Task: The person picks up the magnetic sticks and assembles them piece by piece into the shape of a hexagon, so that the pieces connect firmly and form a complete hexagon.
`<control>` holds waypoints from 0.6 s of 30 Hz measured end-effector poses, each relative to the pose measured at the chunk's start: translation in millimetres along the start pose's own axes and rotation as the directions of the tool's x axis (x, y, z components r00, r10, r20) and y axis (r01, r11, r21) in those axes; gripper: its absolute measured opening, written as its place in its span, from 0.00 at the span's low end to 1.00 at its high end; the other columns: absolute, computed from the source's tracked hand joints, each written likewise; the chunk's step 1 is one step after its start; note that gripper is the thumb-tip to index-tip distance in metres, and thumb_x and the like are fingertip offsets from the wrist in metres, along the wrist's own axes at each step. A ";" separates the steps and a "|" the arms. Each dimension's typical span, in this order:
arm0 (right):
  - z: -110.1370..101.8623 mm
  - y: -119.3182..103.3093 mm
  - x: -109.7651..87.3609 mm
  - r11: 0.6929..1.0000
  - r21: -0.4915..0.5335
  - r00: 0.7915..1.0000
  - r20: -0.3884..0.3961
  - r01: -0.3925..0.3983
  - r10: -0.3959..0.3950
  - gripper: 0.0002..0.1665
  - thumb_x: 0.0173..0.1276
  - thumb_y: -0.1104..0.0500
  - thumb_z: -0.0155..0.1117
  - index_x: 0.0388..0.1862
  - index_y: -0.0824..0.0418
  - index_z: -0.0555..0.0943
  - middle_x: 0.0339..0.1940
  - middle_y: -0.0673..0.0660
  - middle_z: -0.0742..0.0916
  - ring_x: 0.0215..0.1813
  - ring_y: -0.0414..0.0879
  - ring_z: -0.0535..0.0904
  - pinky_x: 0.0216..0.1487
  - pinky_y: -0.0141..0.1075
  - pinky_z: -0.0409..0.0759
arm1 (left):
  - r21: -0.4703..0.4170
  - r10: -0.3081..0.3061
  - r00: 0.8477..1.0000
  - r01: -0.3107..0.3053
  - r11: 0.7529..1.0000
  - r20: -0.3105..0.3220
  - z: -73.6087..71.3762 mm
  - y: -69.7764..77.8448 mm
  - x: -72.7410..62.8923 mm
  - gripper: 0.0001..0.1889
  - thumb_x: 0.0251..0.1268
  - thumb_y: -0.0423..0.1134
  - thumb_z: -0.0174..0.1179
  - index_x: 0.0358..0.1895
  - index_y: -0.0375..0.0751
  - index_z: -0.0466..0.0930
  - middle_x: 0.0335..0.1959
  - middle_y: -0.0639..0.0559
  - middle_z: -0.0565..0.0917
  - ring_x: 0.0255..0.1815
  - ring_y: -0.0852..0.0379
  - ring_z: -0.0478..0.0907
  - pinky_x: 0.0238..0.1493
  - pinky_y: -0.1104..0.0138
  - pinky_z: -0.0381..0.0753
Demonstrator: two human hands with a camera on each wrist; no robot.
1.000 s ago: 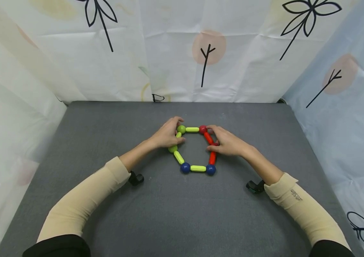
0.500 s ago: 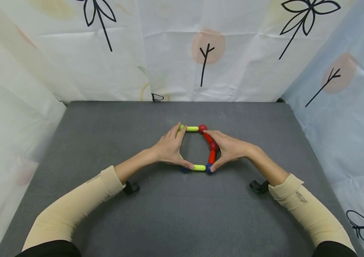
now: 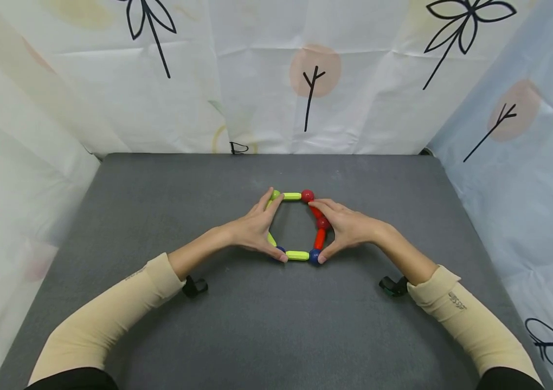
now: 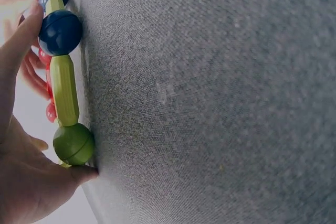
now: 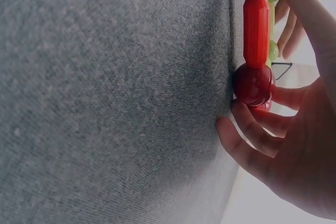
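A six-sided ring of toy rods and balls lies on the grey table, with yellow-green rods (image 3: 297, 255) and red rods (image 5: 256, 32). My left hand (image 3: 256, 228) spans its left side, thumb at a near blue ball (image 4: 60, 32) and fingers by the far green ball (image 3: 276, 194). Across from it, my right hand (image 3: 349, 227) holds the red side: its thumb touches the other blue ball (image 3: 314, 256), its index finger reaches the far red rod, and other fingers lie by the middle red ball (image 5: 253, 83). The left-middle green ball (image 4: 73, 144) is hidden in the head view.
The grey cloth-covered table (image 3: 296, 325) spreads around the ring. White printed sheets (image 3: 267, 81) hang behind it and at both sides. A black wrist device (image 3: 194, 287) sits under the left sleeve, another (image 3: 393, 286) under the right.
Both thumbs have moved toward the near edge, from the ring's sides to its blue balls. The near end of the ring has shifted slightly left in the last half second.
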State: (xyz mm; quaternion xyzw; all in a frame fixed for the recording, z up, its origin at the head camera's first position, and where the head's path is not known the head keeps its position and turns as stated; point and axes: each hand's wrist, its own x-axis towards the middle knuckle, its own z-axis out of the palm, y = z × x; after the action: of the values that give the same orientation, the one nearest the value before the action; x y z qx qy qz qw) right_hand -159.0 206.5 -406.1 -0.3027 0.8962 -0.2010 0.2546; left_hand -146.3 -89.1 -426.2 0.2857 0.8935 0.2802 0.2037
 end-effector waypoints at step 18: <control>0.4 4.6 3.5 1.000 0.031 0.999 -0.032 0.006 -0.005 0.79 0.50 0.33 0.90 0.89 0.59 0.53 0.85 0.64 0.64 0.82 0.63 0.68 0.82 0.64 0.70 | -0.015 0.077 0.997 -0.077 0.997 -0.004 -5.1 -12.8 -0.4 0.76 0.49 0.61 0.85 0.90 0.38 0.38 0.91 0.31 0.36 0.92 0.31 0.42 0.86 0.36 0.58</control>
State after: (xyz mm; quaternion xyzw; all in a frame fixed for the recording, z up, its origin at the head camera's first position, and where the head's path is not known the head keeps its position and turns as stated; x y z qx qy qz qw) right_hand -163.1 207.5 -410.0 -0.2979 0.8961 -0.2202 0.2446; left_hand -153.8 -100.0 -430.1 0.3179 0.8800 0.2952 0.1935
